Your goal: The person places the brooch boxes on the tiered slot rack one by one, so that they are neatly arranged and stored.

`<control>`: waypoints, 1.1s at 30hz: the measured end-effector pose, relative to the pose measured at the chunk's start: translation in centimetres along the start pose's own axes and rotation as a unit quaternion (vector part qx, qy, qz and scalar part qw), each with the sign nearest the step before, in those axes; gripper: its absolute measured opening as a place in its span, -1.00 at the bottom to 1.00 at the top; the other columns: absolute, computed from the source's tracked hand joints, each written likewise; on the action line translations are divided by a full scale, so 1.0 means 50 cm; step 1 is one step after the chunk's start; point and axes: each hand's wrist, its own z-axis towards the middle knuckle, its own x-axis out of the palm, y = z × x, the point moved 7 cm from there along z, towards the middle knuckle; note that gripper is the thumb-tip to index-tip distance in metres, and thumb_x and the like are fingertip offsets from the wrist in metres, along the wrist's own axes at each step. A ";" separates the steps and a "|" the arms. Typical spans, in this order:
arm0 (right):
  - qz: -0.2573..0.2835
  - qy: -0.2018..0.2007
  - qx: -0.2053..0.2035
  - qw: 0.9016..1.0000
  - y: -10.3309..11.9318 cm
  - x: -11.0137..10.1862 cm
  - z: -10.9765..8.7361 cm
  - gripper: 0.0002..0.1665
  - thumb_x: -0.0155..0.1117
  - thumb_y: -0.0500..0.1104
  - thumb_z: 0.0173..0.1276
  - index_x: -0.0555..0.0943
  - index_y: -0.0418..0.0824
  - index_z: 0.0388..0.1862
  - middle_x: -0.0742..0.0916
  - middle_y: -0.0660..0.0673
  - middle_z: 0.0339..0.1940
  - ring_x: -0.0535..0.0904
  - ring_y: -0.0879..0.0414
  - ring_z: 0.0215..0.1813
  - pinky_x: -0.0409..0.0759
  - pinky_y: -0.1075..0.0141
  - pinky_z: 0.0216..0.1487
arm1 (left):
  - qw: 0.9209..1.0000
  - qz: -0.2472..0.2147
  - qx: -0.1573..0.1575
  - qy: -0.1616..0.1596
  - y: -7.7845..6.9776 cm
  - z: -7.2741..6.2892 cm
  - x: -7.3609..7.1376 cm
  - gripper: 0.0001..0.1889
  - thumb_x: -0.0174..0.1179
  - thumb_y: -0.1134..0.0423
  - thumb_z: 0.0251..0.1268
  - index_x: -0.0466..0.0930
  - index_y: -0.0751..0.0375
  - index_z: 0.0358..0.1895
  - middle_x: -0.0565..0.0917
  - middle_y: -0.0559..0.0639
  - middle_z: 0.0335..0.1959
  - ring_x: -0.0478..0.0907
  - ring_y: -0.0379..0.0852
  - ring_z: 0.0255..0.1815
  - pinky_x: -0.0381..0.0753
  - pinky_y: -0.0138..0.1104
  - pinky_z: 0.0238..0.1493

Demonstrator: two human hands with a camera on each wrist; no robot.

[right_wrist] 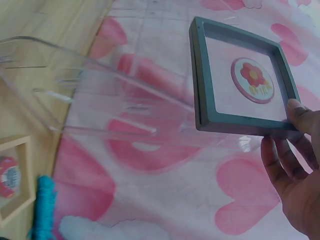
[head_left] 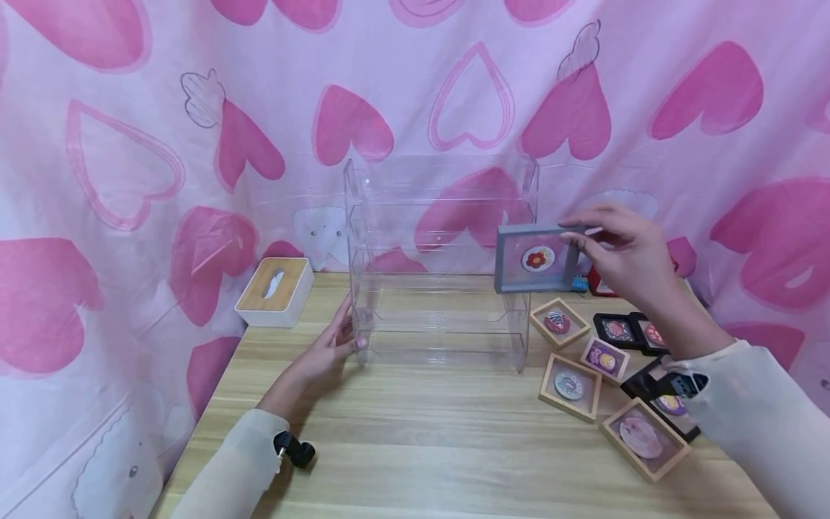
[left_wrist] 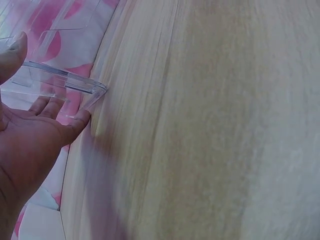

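A clear acrylic tiered display rack (head_left: 441, 328) stands upright on the table. My left hand (head_left: 329, 342) grips its lower left side, with the thumb on one face and the fingers round the other; the left hand (left_wrist: 30, 145) also shows in the left wrist view. My right hand (head_left: 625, 249) pinches the upper right corner of a grey display frame (head_left: 498, 259), held up in front of the rack's right side. Inside the frame is a round badge (right_wrist: 252, 80) with a red flower. In the right wrist view, the right hand's thumb (right_wrist: 299, 111) presses the frame's face.
Several framed badges lie right of the rack, some in wooden frames (head_left: 570, 414), others in black frames (head_left: 599, 328). At the back left sits a white tissue box (head_left: 266, 317) with a wooden lid. A blue item (right_wrist: 45, 207) is behind the frames. A pink heart-print curtain (head_left: 415, 72) hangs behind.
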 end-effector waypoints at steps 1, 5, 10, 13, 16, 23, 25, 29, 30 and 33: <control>0.001 -0.007 0.001 1.000 0.003 0.001 0.011 -0.61 0.53 -0.62 0.25 0.88 -0.33 0.00 0.78 0.31 -0.08 0.68 0.41 -0.14 0.67 0.70 -0.03 | 1.000 0.001 -0.001 -0.003 0.000 0.001 -0.001 0.10 0.18 0.34 0.69 -0.39 -0.78 0.75 -0.11 0.24 0.89 -0.21 0.39 0.89 -0.28 0.44 0.76; 0.008 -0.030 0.020 0.999 0.017 0.009 0.055 -0.68 0.53 -0.52 0.35 0.88 -0.30 0.04 0.78 0.32 -0.08 0.71 0.37 -0.10 0.68 0.68 0.02 | 1.000 -0.003 -0.004 -0.005 0.000 0.004 -0.003 0.11 0.21 0.32 0.67 -0.38 -0.79 0.75 -0.08 0.22 0.89 -0.18 0.38 0.89 -0.25 0.42 0.78; 0.018 -0.052 0.061 0.997 0.028 0.024 0.111 -0.71 0.53 -0.37 0.45 0.88 -0.23 0.11 0.76 0.30 -0.08 0.71 0.29 -0.04 0.69 0.66 0.04 | 1.000 -0.028 -0.011 0.005 0.004 0.006 -0.003 0.10 0.19 0.32 0.69 -0.38 -0.83 0.74 -0.11 0.18 0.90 -0.25 0.34 0.90 -0.25 0.41 0.78; 0.026 -0.062 0.090 0.994 0.027 0.036 0.144 -0.72 0.53 -0.27 0.49 0.88 -0.15 0.14 0.74 0.30 -0.09 0.70 0.27 -0.01 0.69 0.65 0.05 | 1.000 -0.023 -0.016 0.004 0.006 0.007 -0.006 0.09 0.19 0.30 0.70 -0.38 -0.85 0.73 -0.10 0.16 0.90 -0.25 0.34 0.90 -0.27 0.43 0.77; 0.045 -0.074 0.101 0.991 0.032 0.052 0.174 -0.72 0.52 -0.24 0.52 0.89 -0.13 0.15 0.73 0.28 -0.10 0.70 0.25 0.02 0.71 0.62 0.06 | 1.000 -0.015 -0.027 -0.002 0.010 0.005 -0.007 0.08 0.19 0.28 0.70 -0.37 -0.88 0.72 -0.08 0.15 0.90 -0.23 0.33 0.90 -0.29 0.46 0.76; 0.088 -0.100 0.096 0.986 0.043 0.100 0.244 -0.73 0.51 -0.26 0.51 0.89 -0.14 0.14 0.74 0.22 -0.09 0.73 0.25 0.00 0.77 0.50 0.14 | 0.999 -0.024 -0.035 -0.002 0.015 0.000 -0.002 0.09 0.17 0.33 0.70 -0.35 -0.89 0.72 -0.08 0.16 0.89 -0.19 0.32 0.90 -0.29 0.46 0.76; 0.089 -0.105 0.102 0.985 0.040 0.116 0.261 -0.72 0.50 -0.26 0.52 0.89 -0.13 0.15 0.74 0.22 -0.07 0.72 0.26 0.01 0.78 0.45 0.19 | 0.999 -0.022 -0.032 -0.002 0.013 0.000 -0.001 0.09 0.18 0.32 0.69 -0.35 -0.88 0.72 -0.07 0.17 0.89 -0.18 0.33 0.90 -0.27 0.45 0.76; 0.082 -0.116 0.109 0.984 0.031 0.147 0.289 -0.72 0.47 -0.25 0.55 0.89 -0.09 0.17 0.73 0.19 -0.05 0.69 0.28 0.05 0.79 0.40 0.22 | 0.999 -0.035 -0.038 -0.002 0.013 0.000 0.003 0.08 0.19 0.31 0.68 -0.31 -0.92 0.70 -0.13 0.11 0.90 -0.21 0.30 0.90 -0.28 0.45 0.76; 0.080 -0.117 0.108 0.984 0.030 0.155 0.295 -0.72 0.45 -0.26 0.56 0.88 -0.10 0.17 0.74 0.15 -0.04 0.68 0.29 0.05 0.80 0.40 0.21 | 0.998 -0.037 -0.041 -0.002 0.014 0.000 0.003 0.07 0.18 0.31 0.69 -0.31 -0.94 0.70 -0.16 0.10 0.91 -0.23 0.30 0.91 -0.31 0.46 0.75; 0.069 -0.111 0.100 0.986 0.024 0.181 0.308 -0.72 0.43 -0.27 0.57 0.88 -0.11 0.16 0.79 0.00 0.00 0.66 0.30 0.04 0.81 0.40 0.18 | 0.998 -0.036 -0.044 -0.005 0.016 -0.001 0.004 0.07 0.18 0.30 0.70 -0.30 -0.96 0.69 -0.22 0.09 0.91 -0.27 0.30 0.91 -0.32 0.45 0.76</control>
